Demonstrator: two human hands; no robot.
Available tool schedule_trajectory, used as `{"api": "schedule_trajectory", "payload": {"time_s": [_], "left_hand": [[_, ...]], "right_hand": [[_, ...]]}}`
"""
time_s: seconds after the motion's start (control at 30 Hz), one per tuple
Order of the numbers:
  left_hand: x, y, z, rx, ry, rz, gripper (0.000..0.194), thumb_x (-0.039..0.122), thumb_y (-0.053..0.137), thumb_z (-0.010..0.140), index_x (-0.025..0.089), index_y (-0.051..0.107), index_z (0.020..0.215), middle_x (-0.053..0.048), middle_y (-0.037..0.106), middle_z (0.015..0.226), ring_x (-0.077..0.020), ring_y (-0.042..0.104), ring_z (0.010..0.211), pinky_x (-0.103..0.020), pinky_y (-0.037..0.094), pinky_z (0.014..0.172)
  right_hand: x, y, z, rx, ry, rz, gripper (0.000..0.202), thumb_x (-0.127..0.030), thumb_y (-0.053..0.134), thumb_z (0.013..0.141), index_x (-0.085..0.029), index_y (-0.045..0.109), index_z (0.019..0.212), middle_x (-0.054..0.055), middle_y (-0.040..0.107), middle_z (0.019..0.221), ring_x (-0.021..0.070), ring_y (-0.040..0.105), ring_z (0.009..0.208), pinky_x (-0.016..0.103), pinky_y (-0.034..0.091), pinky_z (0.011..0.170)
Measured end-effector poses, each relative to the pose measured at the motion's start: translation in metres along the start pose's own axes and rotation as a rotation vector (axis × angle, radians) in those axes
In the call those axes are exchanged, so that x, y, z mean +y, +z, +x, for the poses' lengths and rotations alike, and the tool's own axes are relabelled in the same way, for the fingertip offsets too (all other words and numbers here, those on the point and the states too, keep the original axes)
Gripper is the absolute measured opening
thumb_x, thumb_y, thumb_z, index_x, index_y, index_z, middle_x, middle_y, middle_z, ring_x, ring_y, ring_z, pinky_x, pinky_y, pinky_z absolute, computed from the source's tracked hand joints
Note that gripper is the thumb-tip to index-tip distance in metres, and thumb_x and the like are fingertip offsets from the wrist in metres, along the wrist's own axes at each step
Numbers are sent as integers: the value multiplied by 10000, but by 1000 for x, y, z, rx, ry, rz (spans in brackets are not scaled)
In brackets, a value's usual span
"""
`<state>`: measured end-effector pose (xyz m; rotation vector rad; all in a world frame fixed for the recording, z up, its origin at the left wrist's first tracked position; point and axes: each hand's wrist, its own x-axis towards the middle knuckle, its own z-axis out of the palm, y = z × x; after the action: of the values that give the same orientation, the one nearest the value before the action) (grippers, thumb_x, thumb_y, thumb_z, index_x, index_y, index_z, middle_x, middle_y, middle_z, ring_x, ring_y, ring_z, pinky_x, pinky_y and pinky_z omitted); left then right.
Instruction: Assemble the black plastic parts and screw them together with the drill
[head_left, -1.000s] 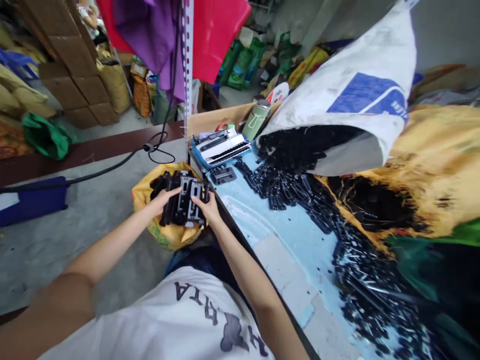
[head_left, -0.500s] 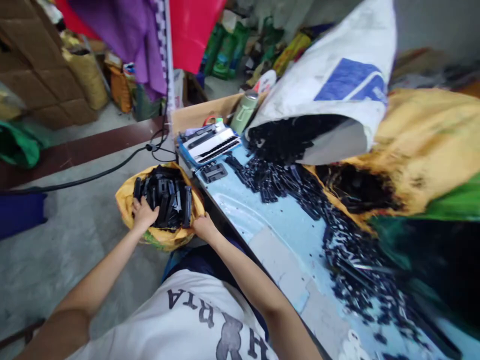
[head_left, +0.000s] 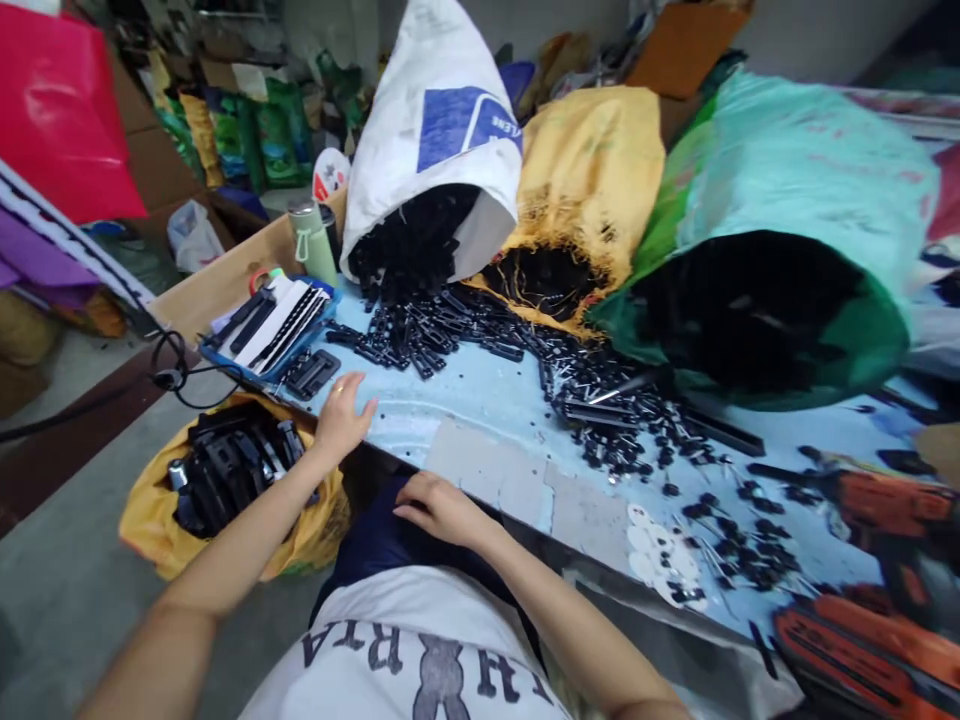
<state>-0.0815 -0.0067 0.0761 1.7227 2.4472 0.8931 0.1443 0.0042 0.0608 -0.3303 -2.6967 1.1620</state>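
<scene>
My left hand (head_left: 343, 415) is over the near left edge of the blue tabletop (head_left: 409, 400), fingers apart and holding nothing, close to a black plastic part (head_left: 311, 373). Lower and to the right, my right hand (head_left: 439, 508) hangs in front of the table edge above my lap, fingers apart, with nothing in it. A yellow sack (head_left: 150, 500) filled with black parts (head_left: 232, 465) stands on the floor at the left, below my left forearm. Small black pieces (head_left: 420, 330) are heaped along the table.
White (head_left: 397, 130), yellow (head_left: 592, 160) and green (head_left: 810, 180) sacks lie open toward me on the table. A blue tray (head_left: 330, 308) and a green bottle (head_left: 315, 245) are at the left. Orange power tools (head_left: 862, 650) lie at the right, near white discs (head_left: 652, 550).
The view has swung right. My left hand has left the black parts in the yellow sack and risen to the table edge. My right hand has let go of the sack's rim.
</scene>
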Motion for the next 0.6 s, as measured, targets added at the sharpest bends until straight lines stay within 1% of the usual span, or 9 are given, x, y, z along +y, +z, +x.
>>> {"api": "schedule_trajectory", "payload": {"time_s": [0.07, 0.13, 0.17, 0.2, 0.27, 0.37, 0.4, 0.5, 0.6], "left_hand": [[26, 23, 51, -66, -45, 77, 471, 392, 426, 880, 90, 479, 1238, -173, 533, 1223, -267, 464, 1190, -350, 334, 1021], [47, 40, 96, -183, -261, 204, 498, 442, 412, 875, 42, 552, 1136, -228, 581, 1135, -326, 518, 1119, -407, 389, 943], [55, 46, 113, -270, -353, 253, 491, 454, 428, 863, 44, 590, 1080, -233, 604, 1096, -339, 545, 1080, -413, 419, 894], [62, 51, 126, -313, -384, 280, 464, 435, 459, 846, 36, 616, 1024, -248, 620, 1052, -358, 567, 1040, -423, 440, 844], [70, 58, 137, -343, -372, 316, 398, 362, 491, 827, 21, 632, 977, -273, 628, 1008, -384, 582, 1004, -441, 455, 785], [68, 64, 127, -318, -321, 379, 424, 339, 433, 848, -14, 602, 1012, -296, 619, 985, -402, 591, 957, -454, 460, 727], [65, 66, 118, -221, -265, 403, 426, 347, 405, 861, 1, 595, 1022, -273, 626, 972, -381, 598, 934, -438, 462, 722], [59, 71, 81, -74, 80, 372, 441, 389, 324, 896, 56, 589, 1011, -206, 631, 922, -322, 597, 892, -397, 452, 746], [67, 81, 39, -69, 391, 265, 406, 386, 312, 908, 103, 598, 962, -162, 630, 874, -273, 588, 844, -352, 439, 727]], "right_hand": [[3, -10, -28, 83, 123, 50, 194, -340, 497, 895, -211, 638, 923, 44, 658, 875, 164, 572, 878, 284, 443, 811], [6, -18, -55, 167, 237, 80, 197, -353, 497, 894, -226, 646, 916, 42, 659, 871, 167, 577, 879, 288, 452, 800], [8, -22, -69, 210, 284, 87, 201, -361, 499, 892, -230, 650, 907, 41, 657, 863, 166, 579, 873, 288, 456, 794], [11, -26, -82, 255, 322, 89, 206, -368, 499, 891, -231, 654, 894, 40, 654, 849, 166, 582, 863, 287, 459, 785], [19, -38, -108, 356, 386, 76, 225, -378, 495, 890, -224, 659, 871, 44, 648, 828, 166, 586, 845, 288, 462, 774], [39, -69, -140, 534, 466, 18, 252, -390, 488, 885, -205, 658, 856, 58, 653, 829, 175, 591, 828, 306, 458, 773], [48, -83, -148, 594, 491, -8, 260, -396, 488, 880, -200, 656, 851, 63, 655, 833, 180, 591, 825, 313, 456, 774], [83, -135, -160, 732, 572, -82, 276, -419, 491, 867, -195, 652, 849, 66, 656, 857, 185, 589, 819, 318, 452, 765], [127, -194, -153, 836, 652, -167, 255, -379, 485, 874, -181, 640, 917, 60, 650, 912, 172, 585, 833, 300, 448, 779]]}}
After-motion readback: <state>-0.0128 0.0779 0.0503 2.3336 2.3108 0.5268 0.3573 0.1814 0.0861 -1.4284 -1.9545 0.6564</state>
